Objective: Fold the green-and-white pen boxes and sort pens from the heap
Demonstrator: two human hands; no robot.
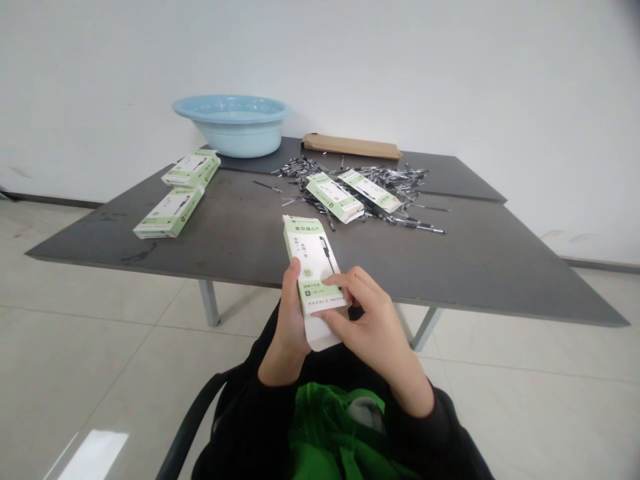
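Observation:
In front of my lap, at the table's near edge, I hold a white and green pen box point(314, 257) with a pen printed on its face. My left hand point(289, 323) is closed round the box's left side, thumb along the edge. The right hand point(373, 327) grips the near end, its thumb by a white end flap point(323, 331) that sticks out towards me. What is inside the box is hidden. Beyond it lies a loose heap of black and clear pens point(400, 179), with one pen box point(336, 197) and another pen box point(370, 190) on top.
The dark grey table point(240, 230) has two more pen boxes, one nearer point(170, 212) and one farther point(193, 168), at the left. A light blue basin point(245, 130) stands at the back, with a flat brown cardboard piece point(350, 146) beside it. Behind is a white wall.

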